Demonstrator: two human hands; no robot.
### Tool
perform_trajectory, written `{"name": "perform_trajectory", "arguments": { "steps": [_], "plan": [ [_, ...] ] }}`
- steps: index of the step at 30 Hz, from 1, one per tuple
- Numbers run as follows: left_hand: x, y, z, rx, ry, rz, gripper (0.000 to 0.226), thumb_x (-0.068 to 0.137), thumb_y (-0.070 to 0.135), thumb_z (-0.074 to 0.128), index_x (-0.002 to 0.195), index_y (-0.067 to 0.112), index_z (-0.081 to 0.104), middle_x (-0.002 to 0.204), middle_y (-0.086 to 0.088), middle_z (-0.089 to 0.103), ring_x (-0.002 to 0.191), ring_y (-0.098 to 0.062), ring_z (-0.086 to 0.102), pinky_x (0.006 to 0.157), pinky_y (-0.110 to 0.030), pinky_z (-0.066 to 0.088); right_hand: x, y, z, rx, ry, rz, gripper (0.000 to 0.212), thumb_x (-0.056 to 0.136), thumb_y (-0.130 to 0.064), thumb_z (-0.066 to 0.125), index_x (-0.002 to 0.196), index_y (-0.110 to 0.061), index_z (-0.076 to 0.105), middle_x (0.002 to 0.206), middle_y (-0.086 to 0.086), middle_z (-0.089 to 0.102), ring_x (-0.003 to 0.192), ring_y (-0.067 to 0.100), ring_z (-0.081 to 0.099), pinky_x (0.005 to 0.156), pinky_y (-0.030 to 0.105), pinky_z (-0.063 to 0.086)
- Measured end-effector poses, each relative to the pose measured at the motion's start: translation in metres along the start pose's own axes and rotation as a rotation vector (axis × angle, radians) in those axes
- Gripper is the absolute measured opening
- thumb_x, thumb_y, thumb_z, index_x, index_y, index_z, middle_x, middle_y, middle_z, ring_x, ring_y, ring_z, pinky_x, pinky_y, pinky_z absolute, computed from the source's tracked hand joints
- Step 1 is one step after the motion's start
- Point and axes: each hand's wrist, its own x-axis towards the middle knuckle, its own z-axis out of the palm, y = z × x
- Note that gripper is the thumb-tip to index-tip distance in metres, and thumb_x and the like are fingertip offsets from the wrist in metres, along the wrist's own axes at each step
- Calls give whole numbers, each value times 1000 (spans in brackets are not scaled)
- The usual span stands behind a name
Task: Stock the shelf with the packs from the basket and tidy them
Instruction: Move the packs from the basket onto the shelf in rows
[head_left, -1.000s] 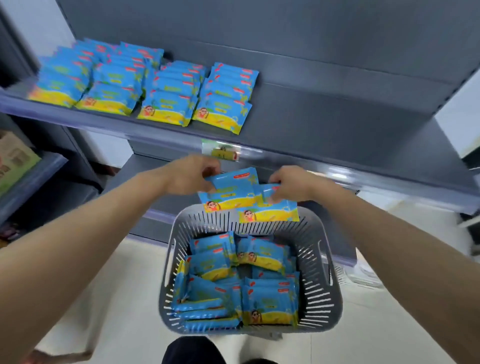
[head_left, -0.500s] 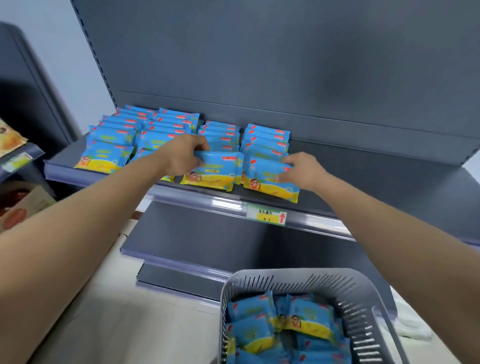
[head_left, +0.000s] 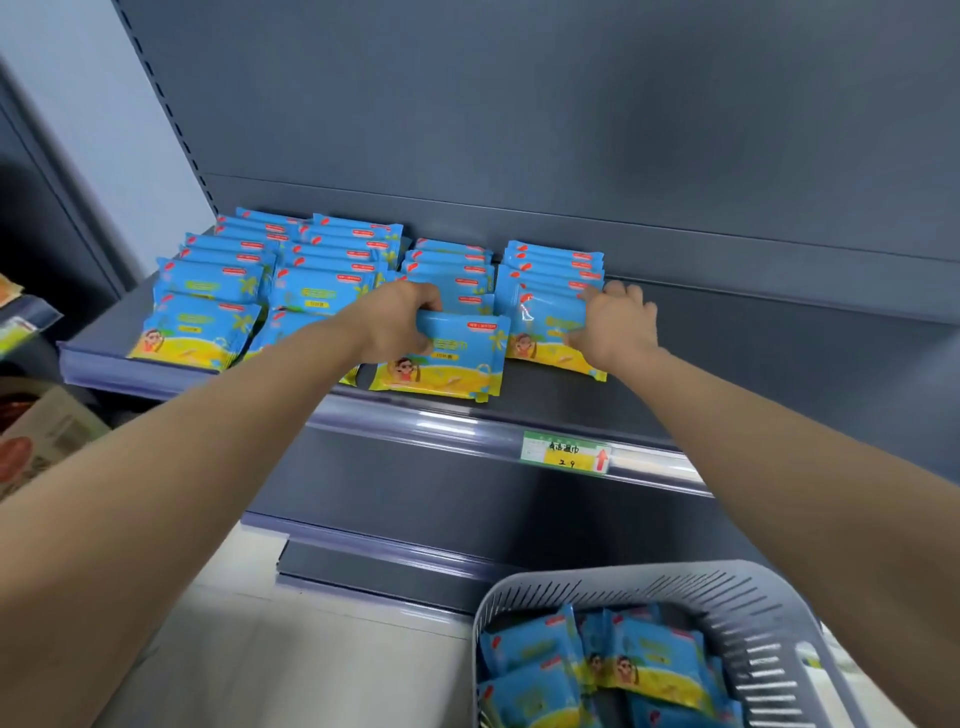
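Four rows of packs (head_left: 332, 270) are on the shelf (head_left: 753, 364) already, left hand (head_left: 397, 325) curling its fingers (head_left: 431, 303) round one pack (head_left: 457, 364), right hand (head_left: 618, 325) pinching a second pack (head_left: 545, 332), loads left in the basket (head_left: 779, 618).

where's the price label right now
In the head view the price label sits on the shelf's front rail, right of centre, below the right hand and above the basket.

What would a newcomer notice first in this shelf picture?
Four rows of blue-and-yellow packs crowd the left half of the grey shelf. The left hand grips the third row's front pack, and the right hand holds the fourth row's front pack. A grey basket with more packs sits bottom right.
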Motion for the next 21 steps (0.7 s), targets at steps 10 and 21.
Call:
{"name": "perform_trajectory", "arguments": {
  "steps": [10, 21],
  "plan": [
    [14, -6, 16, 104, -39, 0, 38, 82, 13, 66, 117, 6, 54, 106, -11, 58, 87, -23, 52, 72, -30, 40, -11, 9, 4, 22, 138, 3, 59, 86, -38, 59, 136, -12, 38, 133, 11, 40, 122, 30, 35, 99, 41, 32],
    [43, 3, 32, 533, 147, -87, 56, 86, 30, 62, 135, 12, 42, 134, -16, 42, 126, -35, 35, 103, -45, 31, -65, 39, -11, 198, 164, -216, 41, 93, -23, 53, 133, -15, 48, 135, 4, 46, 127, 22, 37, 102, 35, 30]
  ]
}}
